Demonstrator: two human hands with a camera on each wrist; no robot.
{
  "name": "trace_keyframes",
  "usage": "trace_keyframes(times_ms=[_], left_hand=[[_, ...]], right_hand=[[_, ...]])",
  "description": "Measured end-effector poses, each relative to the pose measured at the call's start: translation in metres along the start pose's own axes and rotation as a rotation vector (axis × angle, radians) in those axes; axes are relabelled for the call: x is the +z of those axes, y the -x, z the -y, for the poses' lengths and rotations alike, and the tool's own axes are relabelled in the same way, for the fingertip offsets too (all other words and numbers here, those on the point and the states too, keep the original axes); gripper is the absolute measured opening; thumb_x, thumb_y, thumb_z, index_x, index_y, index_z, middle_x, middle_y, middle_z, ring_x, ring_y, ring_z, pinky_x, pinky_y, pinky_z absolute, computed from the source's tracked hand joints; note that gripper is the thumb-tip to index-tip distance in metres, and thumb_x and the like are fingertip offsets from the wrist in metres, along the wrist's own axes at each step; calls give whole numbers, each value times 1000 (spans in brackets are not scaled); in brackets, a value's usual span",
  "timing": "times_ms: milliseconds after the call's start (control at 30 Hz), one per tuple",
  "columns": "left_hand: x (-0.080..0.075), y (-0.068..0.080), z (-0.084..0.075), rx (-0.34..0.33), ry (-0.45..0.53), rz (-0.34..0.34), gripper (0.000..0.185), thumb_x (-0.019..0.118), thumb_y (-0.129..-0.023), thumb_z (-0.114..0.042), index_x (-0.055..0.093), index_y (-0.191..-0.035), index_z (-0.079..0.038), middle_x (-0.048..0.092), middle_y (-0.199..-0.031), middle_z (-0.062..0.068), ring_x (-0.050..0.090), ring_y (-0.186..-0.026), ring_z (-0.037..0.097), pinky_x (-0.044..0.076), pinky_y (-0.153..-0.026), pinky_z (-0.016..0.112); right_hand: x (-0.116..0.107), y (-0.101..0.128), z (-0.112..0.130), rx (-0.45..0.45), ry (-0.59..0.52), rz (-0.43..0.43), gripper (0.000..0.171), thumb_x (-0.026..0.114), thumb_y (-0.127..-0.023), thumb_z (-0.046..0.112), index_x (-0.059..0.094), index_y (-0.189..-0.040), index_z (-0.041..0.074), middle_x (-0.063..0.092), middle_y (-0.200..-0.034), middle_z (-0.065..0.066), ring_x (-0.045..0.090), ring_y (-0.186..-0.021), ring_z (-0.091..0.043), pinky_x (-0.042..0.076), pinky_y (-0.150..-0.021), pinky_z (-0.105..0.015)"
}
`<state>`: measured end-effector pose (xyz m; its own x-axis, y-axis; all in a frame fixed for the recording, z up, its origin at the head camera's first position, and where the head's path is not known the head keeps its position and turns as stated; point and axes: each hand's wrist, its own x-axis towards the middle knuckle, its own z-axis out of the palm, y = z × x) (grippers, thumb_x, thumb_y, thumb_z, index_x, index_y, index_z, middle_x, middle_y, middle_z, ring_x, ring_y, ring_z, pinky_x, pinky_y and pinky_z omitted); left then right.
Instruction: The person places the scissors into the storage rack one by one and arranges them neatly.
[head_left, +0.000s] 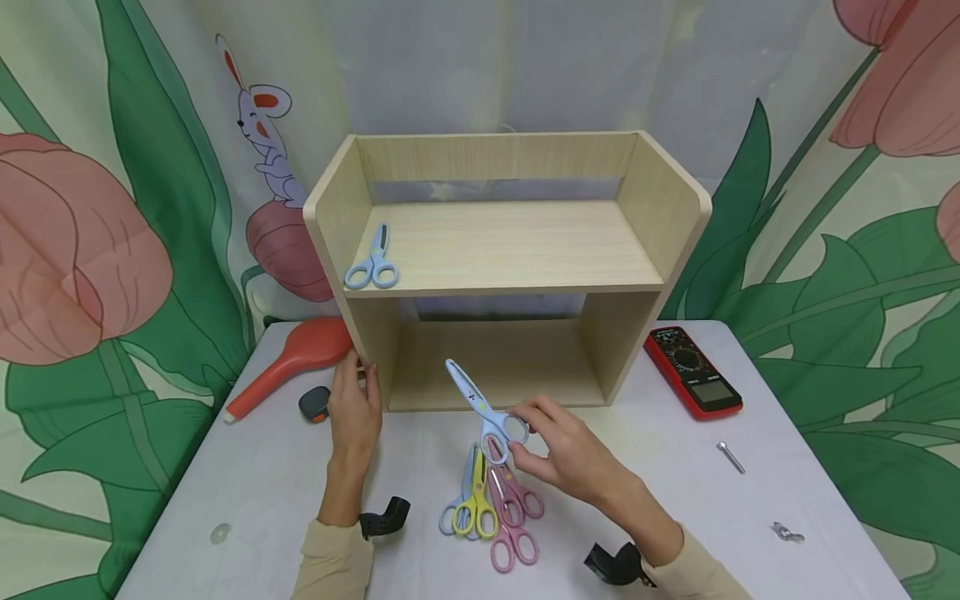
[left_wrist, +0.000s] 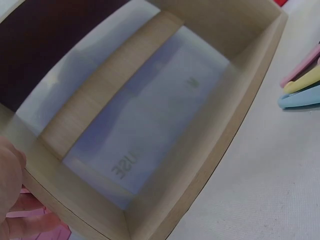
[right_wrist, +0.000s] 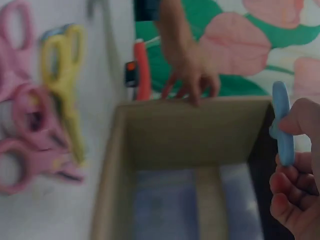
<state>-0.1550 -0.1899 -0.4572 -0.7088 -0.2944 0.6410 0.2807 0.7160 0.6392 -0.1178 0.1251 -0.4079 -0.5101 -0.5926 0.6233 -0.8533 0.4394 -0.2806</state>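
A pair of light blue scissors (head_left: 474,392) is held by a handle ring between the thumb and fingers of my right hand (head_left: 564,450). Its blades point up and left, over the pile and before the shelf opening. In the right wrist view the blue handle (right_wrist: 282,122) shows edge-on. My left hand (head_left: 355,408) grips the lower left side panel of the wooden shelf (head_left: 502,290), thumb at the front edge, fingers outside. On the table lie yellow scissors (head_left: 477,504), pink scissors (head_left: 513,542) and more blue scissors (head_left: 455,508). Another blue pair (head_left: 378,258) lies on the upper board's left end.
Left of the shelf lie a red-orange spoon-like utensil (head_left: 300,358) and a small dark grey and orange item (head_left: 315,404). At the right are a red multimeter (head_left: 693,371), a bolt (head_left: 731,457) and a small metal piece (head_left: 787,532). A clear disc (head_left: 220,533) is at the front left.
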Motion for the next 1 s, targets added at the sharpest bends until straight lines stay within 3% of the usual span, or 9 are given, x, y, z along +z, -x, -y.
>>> trace_keyframes(times_ms=[233, 467, 733, 1000], left_hand=[[0, 0, 0, -8, 3, 0, 35, 58, -101, -10, 52, -135, 1, 60, -119, 23, 66, -102, 35, 62, -74, 50], [1, 0, 1, -4, -2, -6, 35, 58, -101, -9, 53, -134, 1, 60, -117, 23, 67, -101, 35, 63, -74, 49], [1, 1, 2, 0, -5, -11, 35, 59, -100, -8, 53, -134, 1, 60, -115, 24, 67, -97, 36, 63, -70, 49], [1, -1, 1, 0, -3, -6, 35, 58, -101, -10, 52, -134, 0, 60, -115, 24, 68, -97, 36, 63, -70, 48]], right_hand=[[-20, -62, 18, -59, -25, -214, 30, 74, -81, 12, 68, -107, -1, 62, -96, -8, 61, -76, -16, 58, -67, -23], [-35, -124, 20, 4, 143, -373, 28, 74, -77, 22, 72, -97, 1, 66, -83, -8, 57, -72, -20, 48, -63, -34], [-27, -176, 6, 205, 194, -286, 30, 69, -78, 30, 75, -92, 5, 65, -79, -5, 58, -74, -23, 48, -68, -36], [-18, -203, 2, 330, 183, -170, 34, 66, -79, 37, 76, -92, 7, 67, -82, -4, 60, -82, -25, 50, -75, -38]])
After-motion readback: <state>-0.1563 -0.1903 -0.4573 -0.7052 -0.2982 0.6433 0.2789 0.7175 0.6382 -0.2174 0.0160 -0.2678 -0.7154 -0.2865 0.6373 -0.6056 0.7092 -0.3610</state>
